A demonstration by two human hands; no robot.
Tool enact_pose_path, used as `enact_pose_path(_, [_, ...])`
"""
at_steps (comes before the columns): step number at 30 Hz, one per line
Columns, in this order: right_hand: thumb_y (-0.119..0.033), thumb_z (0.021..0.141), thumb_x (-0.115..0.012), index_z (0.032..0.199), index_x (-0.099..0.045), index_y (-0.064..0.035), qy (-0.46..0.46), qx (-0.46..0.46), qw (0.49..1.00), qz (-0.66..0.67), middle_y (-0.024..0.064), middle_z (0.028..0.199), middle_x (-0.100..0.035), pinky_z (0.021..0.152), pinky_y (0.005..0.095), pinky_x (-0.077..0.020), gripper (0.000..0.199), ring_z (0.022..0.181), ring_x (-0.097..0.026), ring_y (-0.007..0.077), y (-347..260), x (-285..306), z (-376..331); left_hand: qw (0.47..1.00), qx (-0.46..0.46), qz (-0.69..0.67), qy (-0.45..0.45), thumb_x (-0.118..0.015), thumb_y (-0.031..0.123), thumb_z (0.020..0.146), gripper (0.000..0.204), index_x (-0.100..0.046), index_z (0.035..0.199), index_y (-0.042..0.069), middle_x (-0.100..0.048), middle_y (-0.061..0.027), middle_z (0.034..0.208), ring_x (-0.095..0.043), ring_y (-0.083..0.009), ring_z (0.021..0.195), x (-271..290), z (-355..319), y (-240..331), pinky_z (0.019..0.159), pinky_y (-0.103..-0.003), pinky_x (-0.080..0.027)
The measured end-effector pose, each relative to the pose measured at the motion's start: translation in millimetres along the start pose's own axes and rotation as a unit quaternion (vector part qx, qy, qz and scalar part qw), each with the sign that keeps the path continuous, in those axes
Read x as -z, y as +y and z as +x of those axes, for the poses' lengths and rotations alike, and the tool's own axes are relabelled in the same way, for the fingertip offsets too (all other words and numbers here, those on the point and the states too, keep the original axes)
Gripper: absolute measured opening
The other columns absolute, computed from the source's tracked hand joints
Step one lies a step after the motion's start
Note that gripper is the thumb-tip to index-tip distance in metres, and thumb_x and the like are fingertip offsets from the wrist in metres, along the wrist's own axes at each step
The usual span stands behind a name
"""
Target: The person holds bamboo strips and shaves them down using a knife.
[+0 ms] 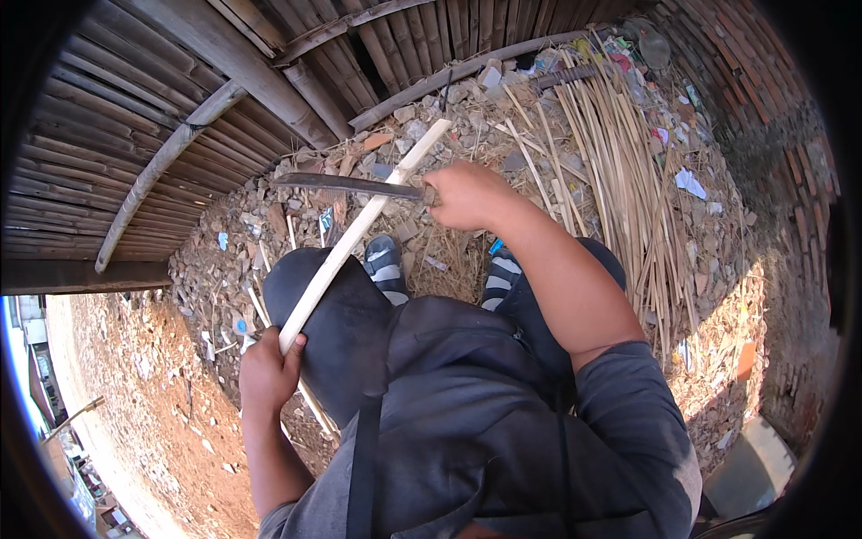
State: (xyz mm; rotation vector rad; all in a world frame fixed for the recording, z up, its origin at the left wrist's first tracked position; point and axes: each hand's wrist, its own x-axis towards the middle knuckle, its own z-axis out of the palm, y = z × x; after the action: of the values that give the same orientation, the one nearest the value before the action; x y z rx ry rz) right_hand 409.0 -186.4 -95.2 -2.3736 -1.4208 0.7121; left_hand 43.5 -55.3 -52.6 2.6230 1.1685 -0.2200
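Note:
My left hand (271,366) is closed round the near end of a pale split bamboo strip (337,256), by my left knee. The strip slants up and away to the right, past my feet. In my right hand (467,195) is the handle of a machete (350,183), mostly hidden by my fingers. Its dark, slightly curved blade points left and crosses the strip in its upper part. Blade and strip appear to touch there; how deep the edge sits I cannot tell.
Many long bamboo strips (611,171) lie in a bundle on the rubble at the right. A bamboo-slat wall (135,135) rises at the left and far side, a brick wall (790,171) at the right. Between my sandalled feet is dry straw (440,256).

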Motion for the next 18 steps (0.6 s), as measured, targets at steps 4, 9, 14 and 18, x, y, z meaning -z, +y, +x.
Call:
enact_pose_path(4, [-0.028,0.079,-0.075,0.116,-0.069,-0.0043,-0.05,-0.043,0.998,0.001,0.0223,0.107,-0.071,0.089,0.0472,-0.0537,0.045,0.102,-0.068,0.0393,25,-5,17,0.999,0.001,0.039,0.012,-0.066,0.042,0.095,0.041,-0.058,0.091,0.002,-0.066,-0.0234,0.071,-0.065,-0.0472,0.07,0,-4,10,0.063,-0.054,-0.05])
enact_pose_path(9, [-0.026,0.078,-0.073,0.109,-0.07,-0.0061,-0.061,-0.009,0.998,-0.012,0.0216,0.098,-0.071,0.086,0.0483,-0.0541,0.037,0.1,-0.068,0.0386,37,-19,21,0.998,-0.011,0.064,0.01,-0.068,0.038,0.094,0.037,-0.054,0.092,0.003,-0.066,-0.0226,0.071,-0.066,-0.046,0.07,0,5,9,0.061,-0.055,-0.051])
enact_pose_path(14, [-0.023,0.078,-0.072,0.107,-0.07,-0.0085,-0.03,0.036,0.997,-0.055,0.0218,0.098,-0.071,0.086,0.0502,-0.0545,0.032,0.097,-0.068,0.0401,-22,-2,-11,0.999,-0.016,0.012,0.029,-0.069,0.035,0.094,0.036,-0.053,0.091,0.003,-0.064,-0.0235,0.069,-0.065,-0.0471,0.069,-6,-2,-1,0.06,-0.055,-0.049])
enact_pose_path(18, [-0.023,0.078,-0.071,0.114,-0.07,-0.0099,0.054,-0.041,0.997,0.026,0.023,0.101,-0.071,0.086,0.0486,-0.0548,0.039,0.097,-0.069,0.0405,47,-11,16,0.999,-0.024,-0.015,0.029,-0.069,0.035,0.094,0.035,-0.053,0.091,0.003,-0.064,-0.0241,0.069,-0.064,-0.0477,0.069,-6,0,0,0.06,-0.055,-0.049])
